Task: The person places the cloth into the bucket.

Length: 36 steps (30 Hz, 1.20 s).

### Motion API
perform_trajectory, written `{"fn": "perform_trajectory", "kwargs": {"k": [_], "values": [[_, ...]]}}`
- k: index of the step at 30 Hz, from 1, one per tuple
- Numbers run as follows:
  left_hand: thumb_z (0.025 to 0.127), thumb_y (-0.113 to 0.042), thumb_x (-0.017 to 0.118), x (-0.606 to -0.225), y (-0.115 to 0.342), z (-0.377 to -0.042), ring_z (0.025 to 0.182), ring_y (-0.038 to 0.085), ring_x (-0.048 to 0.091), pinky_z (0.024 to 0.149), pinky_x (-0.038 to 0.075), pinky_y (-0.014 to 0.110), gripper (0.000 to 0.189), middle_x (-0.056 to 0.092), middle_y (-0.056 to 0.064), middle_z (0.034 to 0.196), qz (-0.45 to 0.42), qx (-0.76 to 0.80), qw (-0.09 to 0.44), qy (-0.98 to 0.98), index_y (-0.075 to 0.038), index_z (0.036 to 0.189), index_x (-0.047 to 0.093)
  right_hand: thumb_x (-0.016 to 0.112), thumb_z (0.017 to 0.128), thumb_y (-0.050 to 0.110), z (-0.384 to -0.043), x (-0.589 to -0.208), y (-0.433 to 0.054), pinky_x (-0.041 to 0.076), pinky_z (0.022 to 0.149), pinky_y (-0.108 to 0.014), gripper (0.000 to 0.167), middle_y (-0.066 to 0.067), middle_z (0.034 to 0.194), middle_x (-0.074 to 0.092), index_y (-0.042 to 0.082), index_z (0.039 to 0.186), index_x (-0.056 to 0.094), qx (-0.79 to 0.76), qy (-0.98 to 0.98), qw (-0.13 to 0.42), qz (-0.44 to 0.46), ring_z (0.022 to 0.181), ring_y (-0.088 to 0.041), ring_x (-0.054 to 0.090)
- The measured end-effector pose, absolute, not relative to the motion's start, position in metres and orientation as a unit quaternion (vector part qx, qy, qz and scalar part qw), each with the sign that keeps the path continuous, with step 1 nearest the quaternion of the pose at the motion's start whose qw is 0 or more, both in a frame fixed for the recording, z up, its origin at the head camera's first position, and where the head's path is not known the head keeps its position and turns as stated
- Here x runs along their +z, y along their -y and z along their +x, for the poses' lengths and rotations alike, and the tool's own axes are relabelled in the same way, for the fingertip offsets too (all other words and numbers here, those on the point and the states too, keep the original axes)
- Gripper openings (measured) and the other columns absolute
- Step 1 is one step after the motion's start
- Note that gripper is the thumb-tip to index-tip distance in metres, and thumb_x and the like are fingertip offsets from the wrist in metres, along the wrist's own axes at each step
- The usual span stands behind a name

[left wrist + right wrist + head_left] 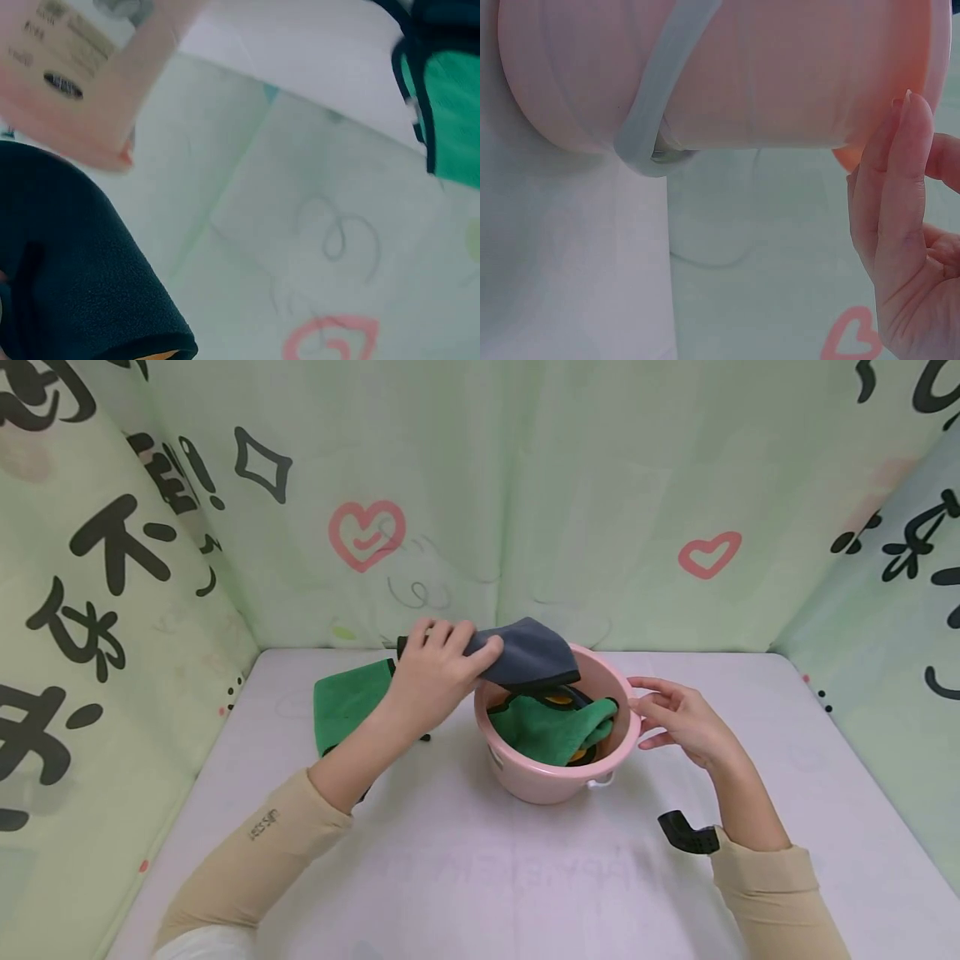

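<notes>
A pink bucket (543,782) stands upright on the table with a green cloth (551,727) bunched inside it. Above the bucket's far left rim, my left hand (435,672) grips a slate-blue piece of fabric with black edging (528,652). The same blue fabric (90,255) fills the lower left of the left wrist view, showing a bit of orange at its hem. My right hand (686,718) is at the bucket's right rim, its fairly straight fingers (904,157) touching the rim.
Another green cloth with black edging (348,697) lies on the table left of the bucket, partly behind the left forearm. The bucket's white handle (656,105) hangs down its side. A printed curtain (510,527) encloses the table (510,877) at the back and both sides.
</notes>
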State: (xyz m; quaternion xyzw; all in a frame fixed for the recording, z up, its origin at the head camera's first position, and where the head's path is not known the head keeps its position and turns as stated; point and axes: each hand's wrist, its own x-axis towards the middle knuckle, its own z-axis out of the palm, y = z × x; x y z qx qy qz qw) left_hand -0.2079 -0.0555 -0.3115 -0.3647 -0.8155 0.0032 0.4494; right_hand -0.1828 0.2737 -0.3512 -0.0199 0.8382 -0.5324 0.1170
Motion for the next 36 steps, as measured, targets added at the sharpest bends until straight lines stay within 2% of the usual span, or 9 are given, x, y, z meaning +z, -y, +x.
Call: {"fn": "perform_trajectory", "kwargs": {"k": [5,10,16,20,27,36], "values": [[0.084,-0.032,0.063,-0.322,0.034,-0.208,0.082,0.026,0.056,0.078,0.044,0.039,0.025,0.057,0.008,0.095,-0.380,0.037,0.427,0.820,-0.020,0.103,0.053,0.055,0.092,0.028,-0.183,-0.350,-0.273,0.056,0.061,-0.033,0.058,0.000,0.089,0.061,0.001,0.138,0.033,-0.532,-0.838,0.119,-0.016,0.070,-0.013,0.062],[0.085,-0.037,0.062,-0.331,0.018,-0.206,0.089,0.026,0.055,0.085,0.043,0.041,0.031,0.055,0.007,0.099,-0.400,0.064,0.379,0.832,-0.022,0.109,0.049,0.055,0.092,0.026,-0.182,-0.349,-0.274,0.056,0.061,-0.032,0.058,0.000,0.090,0.061,0.001,0.138,0.032,-0.536,-0.836,0.121,-0.014,0.071,-0.012,0.062],[0.094,-0.027,0.050,-0.342,0.001,-0.207,0.088,0.024,0.051,0.082,0.043,0.040,0.012,0.054,0.005,0.097,-0.425,0.068,0.385,0.816,-0.023,0.105,0.049,0.055,0.092,0.023,-0.183,-0.350,-0.274,0.056,0.060,-0.031,0.059,0.003,0.088,0.060,0.000,0.140,0.030,-0.540,-0.832,0.126,-0.015,0.070,-0.011,0.061],[0.096,-0.022,0.043,-0.347,-0.008,-0.207,0.088,0.023,0.050,0.084,0.042,0.040,0.010,0.054,0.004,0.099,-0.446,0.066,0.378,0.809,-0.024,0.103,0.050,0.055,0.092,0.025,-0.183,-0.350,-0.275,0.056,0.061,-0.032,0.059,0.003,0.089,0.060,0.001,0.140,0.030,-0.537,-0.834,0.128,-0.013,0.071,-0.012,0.061],[0.093,-0.034,0.049,-0.348,-0.018,-0.206,0.094,0.022,0.047,0.081,0.038,0.036,0.019,0.051,0.002,0.104,-0.472,0.088,0.292,0.827,-0.025,0.110,0.046,0.055,0.092,0.027,-0.183,-0.350,-0.276,0.056,0.062,-0.032,0.060,0.002,0.091,0.059,0.002,0.140,0.030,-0.532,-0.837,0.127,-0.013,0.073,-0.013,0.059],[0.094,-0.042,0.045,-0.343,-0.029,-0.205,0.107,0.019,0.045,0.086,0.041,0.033,0.033,0.047,0.000,0.121,-0.478,0.176,0.155,0.846,-0.032,0.125,0.039,0.055,0.092,0.027,-0.183,-0.351,-0.275,0.056,0.062,-0.032,0.060,0.003,0.089,0.060,0.001,0.140,0.030,-0.534,-0.836,0.124,-0.017,0.072,-0.012,0.060]]}}
